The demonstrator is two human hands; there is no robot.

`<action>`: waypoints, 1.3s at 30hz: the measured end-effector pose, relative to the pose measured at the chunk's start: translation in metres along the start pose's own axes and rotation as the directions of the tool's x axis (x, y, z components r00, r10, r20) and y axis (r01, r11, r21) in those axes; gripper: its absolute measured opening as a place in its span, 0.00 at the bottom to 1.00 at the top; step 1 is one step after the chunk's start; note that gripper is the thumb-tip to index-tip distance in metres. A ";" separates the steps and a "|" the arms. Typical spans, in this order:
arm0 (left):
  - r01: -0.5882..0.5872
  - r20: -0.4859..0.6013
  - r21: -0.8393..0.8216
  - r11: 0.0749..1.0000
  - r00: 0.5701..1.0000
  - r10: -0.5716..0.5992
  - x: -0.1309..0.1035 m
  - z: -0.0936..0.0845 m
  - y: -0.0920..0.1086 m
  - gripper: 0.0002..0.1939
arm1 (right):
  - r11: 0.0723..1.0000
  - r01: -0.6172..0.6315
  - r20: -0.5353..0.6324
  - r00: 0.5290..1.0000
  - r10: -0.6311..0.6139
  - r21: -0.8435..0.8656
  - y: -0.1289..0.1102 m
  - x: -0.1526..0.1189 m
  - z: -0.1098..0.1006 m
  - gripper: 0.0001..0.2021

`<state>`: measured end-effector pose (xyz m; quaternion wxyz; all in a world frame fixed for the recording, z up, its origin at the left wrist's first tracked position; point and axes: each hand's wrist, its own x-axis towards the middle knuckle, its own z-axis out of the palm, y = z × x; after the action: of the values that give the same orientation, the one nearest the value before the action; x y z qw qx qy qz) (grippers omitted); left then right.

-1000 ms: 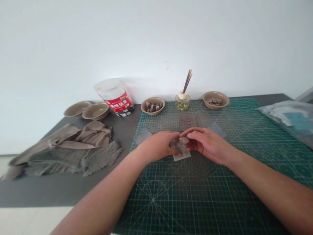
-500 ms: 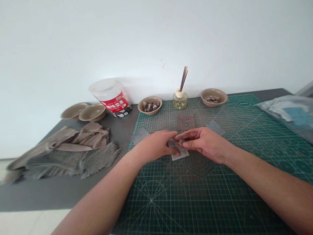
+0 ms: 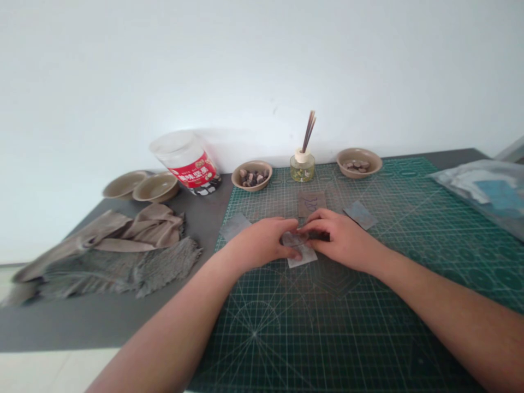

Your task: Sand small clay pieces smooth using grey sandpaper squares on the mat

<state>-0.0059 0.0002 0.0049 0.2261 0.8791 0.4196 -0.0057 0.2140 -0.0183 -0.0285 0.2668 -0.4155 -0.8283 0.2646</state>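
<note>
My left hand (image 3: 268, 243) curves around a small clear plastic bag (image 3: 292, 239), its thumb and fingers gripping the bag's left side. From the right, my right hand (image 3: 341, 240) has its fingertips pinched at the bag's other side; anything between them is too small to make out. Under the fingers lies a pale square (image 3: 303, 258) on the green cutting mat (image 3: 327, 338). Behind my hands sits a brown square (image 3: 311, 202) with purple writing. A greyish square (image 3: 235, 226) lies to the left and another grey square (image 3: 360, 214) to the right.
Along the wall stand a bowl of stones (image 3: 251, 184), a reed diffuser (image 3: 302, 166) and a bowl of brown discs (image 3: 359, 164). At left are a clear jar (image 3: 194, 169), two bowls (image 3: 158, 188) and crumpled cloth (image 3: 123, 245). A plastic bag (image 3: 491, 191) lies right.
My right hand has turned palm down, and its fingers have closed in toward the small bag. My left hand has barely moved.
</note>
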 end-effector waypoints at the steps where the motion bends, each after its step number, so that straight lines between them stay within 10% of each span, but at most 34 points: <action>1: 0.000 -0.006 0.004 1.000 1.000 0.000 0.000 0.000 0.000 0.19 | 1.000 0.001 -0.006 1.000 -0.001 -0.014 0.000 0.000 0.001 0.13; 39: 0.051 -0.013 0.085 0.995 0.999 -0.050 -0.005 0.002 0.006 0.19 | 0.957 0.221 0.097 0.974 -0.206 -0.185 -0.004 0.004 0.010 0.04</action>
<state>-0.0043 -0.0075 0.0061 0.1856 0.8771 0.4423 -0.0246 0.2032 -0.0193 -0.0325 0.2201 -0.3371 -0.8999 0.1676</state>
